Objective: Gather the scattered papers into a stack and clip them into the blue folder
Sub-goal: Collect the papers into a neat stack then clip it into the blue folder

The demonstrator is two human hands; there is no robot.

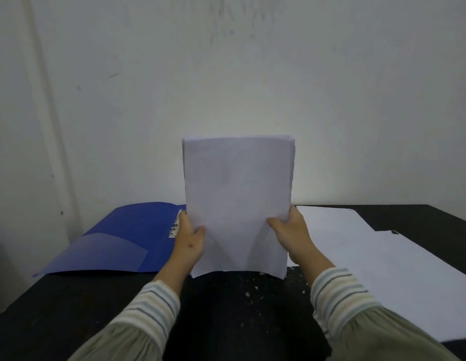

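I hold a stack of white papers [238, 194] upright in front of me, its lower edge just above the black table. My left hand [189, 238] grips the stack's left side and my right hand [289, 230] grips its right side, thumbs on the near face. The blue folder [127, 238] lies open on the table to the left, partly behind my left hand; its metal clip [174, 227] shows beside my left thumb. More white sheets [362, 256] lie flat on the table to the right.
The black table [237, 316] has small white specks on it near the front centre. A pale wall stands right behind the table. The table's left edge runs diagonally past the folder's corner.
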